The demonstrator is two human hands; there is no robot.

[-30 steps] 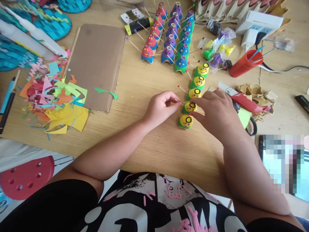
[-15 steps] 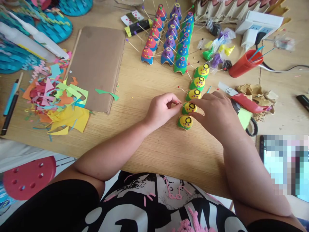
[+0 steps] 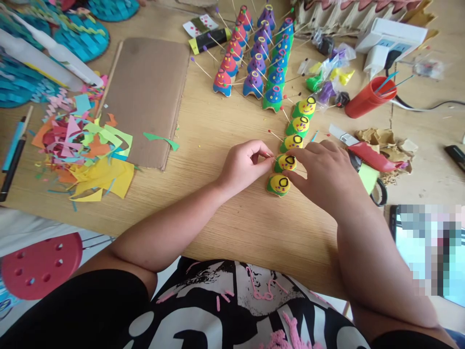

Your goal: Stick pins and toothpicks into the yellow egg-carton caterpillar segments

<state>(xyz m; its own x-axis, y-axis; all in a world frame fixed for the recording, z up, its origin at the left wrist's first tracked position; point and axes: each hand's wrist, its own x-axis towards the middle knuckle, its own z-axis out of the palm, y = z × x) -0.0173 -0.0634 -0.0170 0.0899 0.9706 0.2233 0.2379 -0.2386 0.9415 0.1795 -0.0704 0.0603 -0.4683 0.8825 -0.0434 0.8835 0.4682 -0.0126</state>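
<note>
A painted yellow-and-green egg-carton figure (image 3: 286, 164), with a black ring and small coloured dots, lies between my two hands. My left hand (image 3: 245, 162) pinches a thin red-tipped stick (image 3: 269, 155) at the figure's left side. On the other side, the thumb and fingers of my right hand (image 3: 323, 172) grip the figure. Another stick pokes out to the right beneath that hand. Nearer me sits a similar yellow figure (image 3: 278, 184), with no sticks visible on it. Farther up the same row are several more yellow figures (image 3: 298, 127), at least some with red-tipped sticks.
Rows of red (image 3: 222, 81), purple (image 3: 253, 83) and blue (image 3: 275, 94) figures with sticks stand beyond. Left are a cardboard sheet (image 3: 145, 97) and paper scraps (image 3: 101, 179). Right are clay packets (image 3: 330, 87), a red cup (image 3: 368, 99), a power strip (image 3: 392, 36) and scissors (image 3: 379, 193).
My hands stay almost in place around the same figure. The right thumb has shifted slightly, and a stick now shows to the figure's right. The whole view has moved a little.
</note>
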